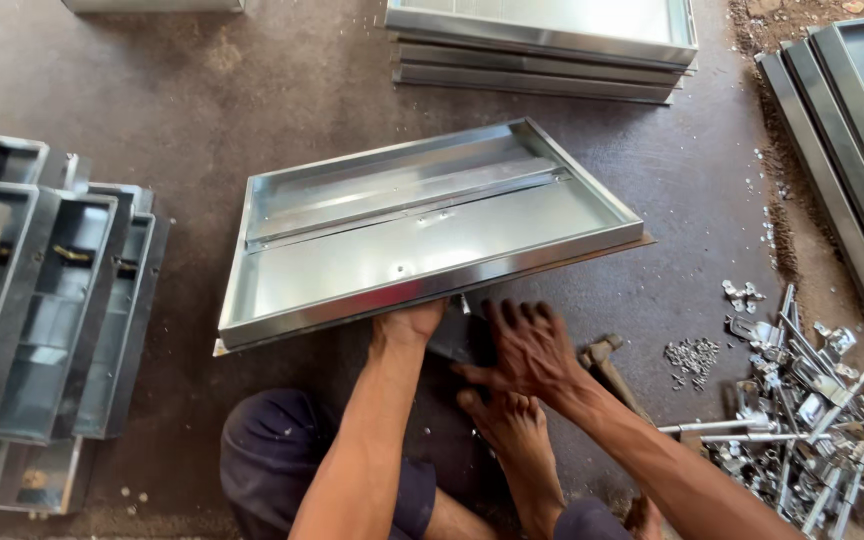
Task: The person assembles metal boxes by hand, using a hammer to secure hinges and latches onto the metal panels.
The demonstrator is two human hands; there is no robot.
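One shallow galvanised metal tray (422,225), tilted up off the concrete floor (282,80), its near edge over the person's foot (512,425). Left hand (409,325) grips that edge from beneath; right hand (527,345) rests open, fingers spread, just beside. Loose metal fittings (802,420) lie right.

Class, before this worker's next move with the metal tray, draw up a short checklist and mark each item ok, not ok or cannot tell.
1. Left hand supports the metal tray at its near edge: ok.
2. Right hand has a grip on something: cannot tell; it lies spread below the tray.
3. Tray lies flat: not ok, it is tilted.
4. Bare foot away from the tray edge: not ok.
5. Hammer within reach: ok.
6. Loose hardware kept aside: ok.
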